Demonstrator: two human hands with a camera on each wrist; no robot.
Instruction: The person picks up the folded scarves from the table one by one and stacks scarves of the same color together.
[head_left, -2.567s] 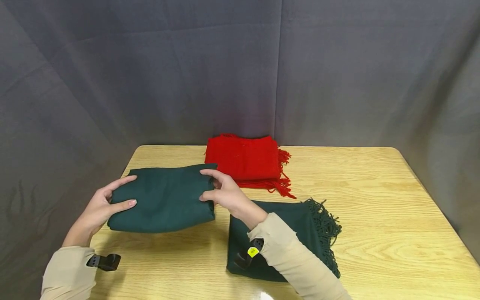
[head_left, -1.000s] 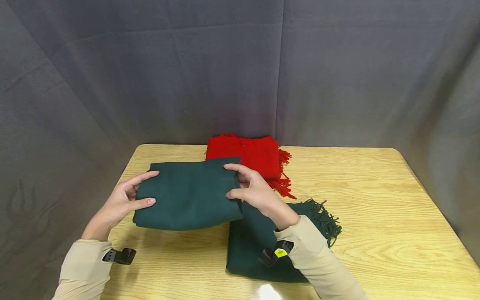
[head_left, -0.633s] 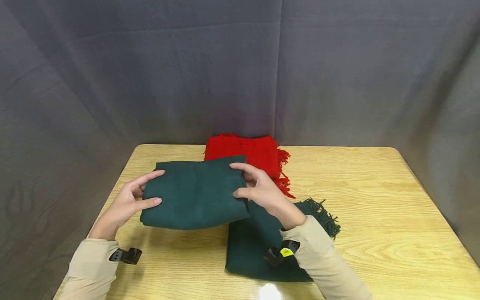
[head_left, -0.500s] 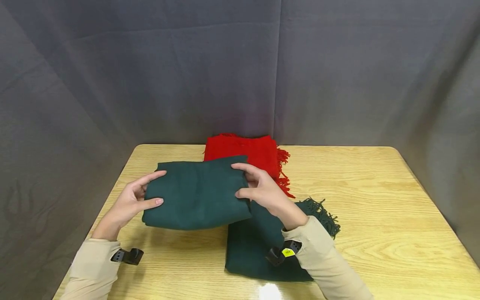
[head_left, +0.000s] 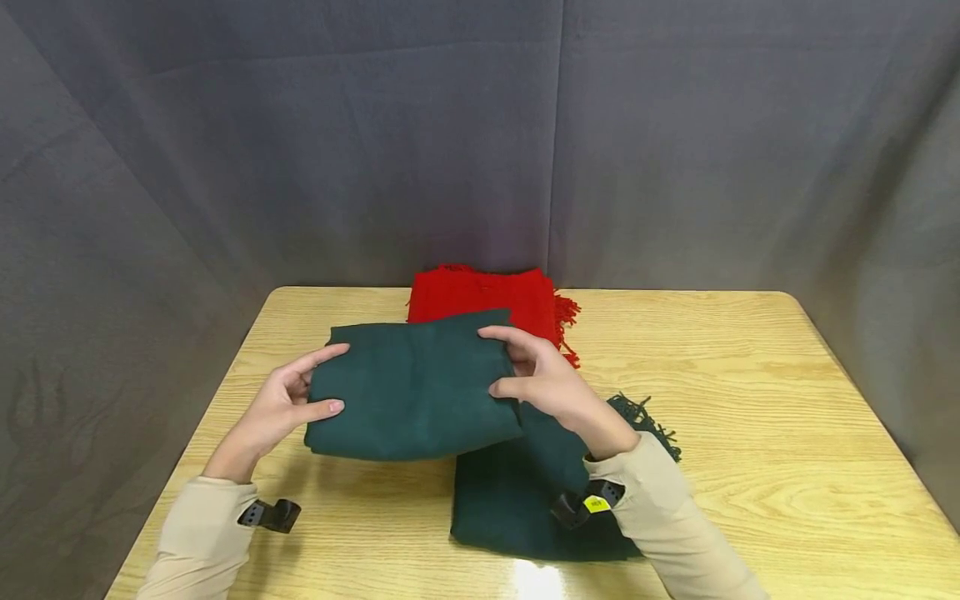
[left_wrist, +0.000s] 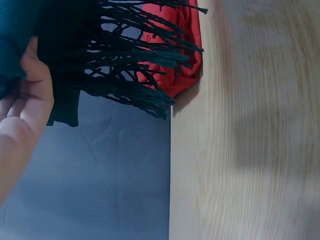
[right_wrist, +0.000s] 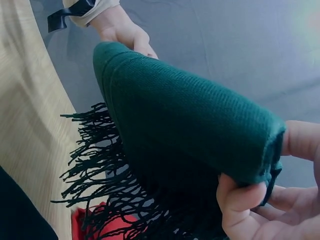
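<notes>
A folded dark green scarf (head_left: 412,392) is held up over the table, tilted, by both hands. My left hand (head_left: 272,410) grips its left end, thumb on the near face. My right hand (head_left: 547,383) pinches the opposite end between thumb and fingers. Fringe (right_wrist: 105,165) hangs from the underside of this scarf in the right wrist view. Below and to the right, a second folded dark green scarf (head_left: 517,508) lies on the table, its fringe to the right, partly covered by the right arm. Behind the held scarf, a folded red scarf (head_left: 480,292) is partly hidden.
The light wood table (head_left: 720,375) has rounded far corners. A grey curtain (head_left: 420,150) hangs behind it and along both sides. Small black devices, one being a left wrist camera (head_left: 273,515), are worn on both wrists over beige sleeves.
Both hands have carried the held green scarf to the right, and it now overlaps more of the red scarf and the lower green one. The two lying scarves have stayed in place.
</notes>
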